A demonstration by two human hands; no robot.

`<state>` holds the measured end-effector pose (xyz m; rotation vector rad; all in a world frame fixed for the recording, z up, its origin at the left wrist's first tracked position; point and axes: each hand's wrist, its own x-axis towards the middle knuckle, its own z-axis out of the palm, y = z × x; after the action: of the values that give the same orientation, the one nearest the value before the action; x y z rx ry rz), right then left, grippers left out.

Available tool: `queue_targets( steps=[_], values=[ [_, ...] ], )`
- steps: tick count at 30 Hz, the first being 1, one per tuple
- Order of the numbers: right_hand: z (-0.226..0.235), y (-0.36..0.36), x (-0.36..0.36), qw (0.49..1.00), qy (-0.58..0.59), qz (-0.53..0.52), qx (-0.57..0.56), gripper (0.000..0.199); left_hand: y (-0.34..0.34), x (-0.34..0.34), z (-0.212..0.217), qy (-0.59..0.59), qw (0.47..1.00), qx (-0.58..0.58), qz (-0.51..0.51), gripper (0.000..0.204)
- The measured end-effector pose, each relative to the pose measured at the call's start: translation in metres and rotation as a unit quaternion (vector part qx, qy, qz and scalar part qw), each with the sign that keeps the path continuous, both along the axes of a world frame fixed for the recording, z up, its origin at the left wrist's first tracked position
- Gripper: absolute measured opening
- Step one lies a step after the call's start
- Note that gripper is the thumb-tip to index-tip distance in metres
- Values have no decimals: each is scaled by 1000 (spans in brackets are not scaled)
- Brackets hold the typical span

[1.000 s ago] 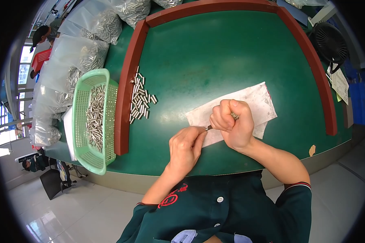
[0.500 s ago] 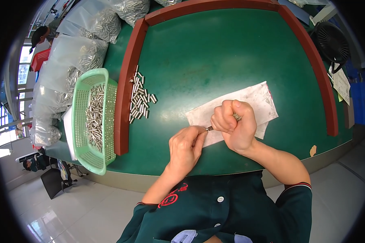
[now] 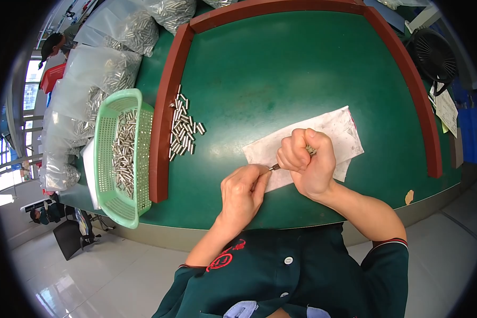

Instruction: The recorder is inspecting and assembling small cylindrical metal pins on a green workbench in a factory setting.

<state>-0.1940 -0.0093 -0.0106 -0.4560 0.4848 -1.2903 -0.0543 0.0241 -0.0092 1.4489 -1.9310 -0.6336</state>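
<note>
My right hand [image 3: 308, 164] is wrapped in a fist round a hand tool with a dark, thin shaft [image 3: 275, 167]; a bit of its pale handle shows at the top of the fist. The shaft points left to the fingertips of my left hand [image 3: 241, 190]. Those fingers are pinched together, and what they hold is hidden. Both hands are above a stained white cloth [image 3: 267, 146] spread on the green tabletop [image 3: 297, 63]. Left of the cloth, several short shiny metal pins [image 3: 183, 132] lie loose in a pile.
Reddish-brown rails [image 3: 167, 106] border the work area. Beyond the left rail stand a light green basket [image 3: 143, 175] of metal pins and several clear bags [image 3: 116, 69] of them. A black fan [image 3: 433, 55] is at the far right. A tan scrap [image 3: 409, 197] lies near the front edge.
My right fist has shifted very slightly away from my left fingers, and a little more of the tool's shaft shows between them. My left hand stays in place.
</note>
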Motion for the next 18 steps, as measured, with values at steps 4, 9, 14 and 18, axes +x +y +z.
queue_targets(
  steps=[4,9,14,18],
  values=[
    [1,0,2,999,28,-9,-16,37,-2,1,0,5,1000,0,-2,8],
    [4,0,3,999,36,3,-33,37,-1,1,5,8,1000,-7,10,6],
    [2,4,0,997,68,18,-37,40,0,28,9,340,909,241,-1,6],
    [2,3,1,997,62,25,-38,40,-9,41,9,587,714,382,-11,16]
  ],
)
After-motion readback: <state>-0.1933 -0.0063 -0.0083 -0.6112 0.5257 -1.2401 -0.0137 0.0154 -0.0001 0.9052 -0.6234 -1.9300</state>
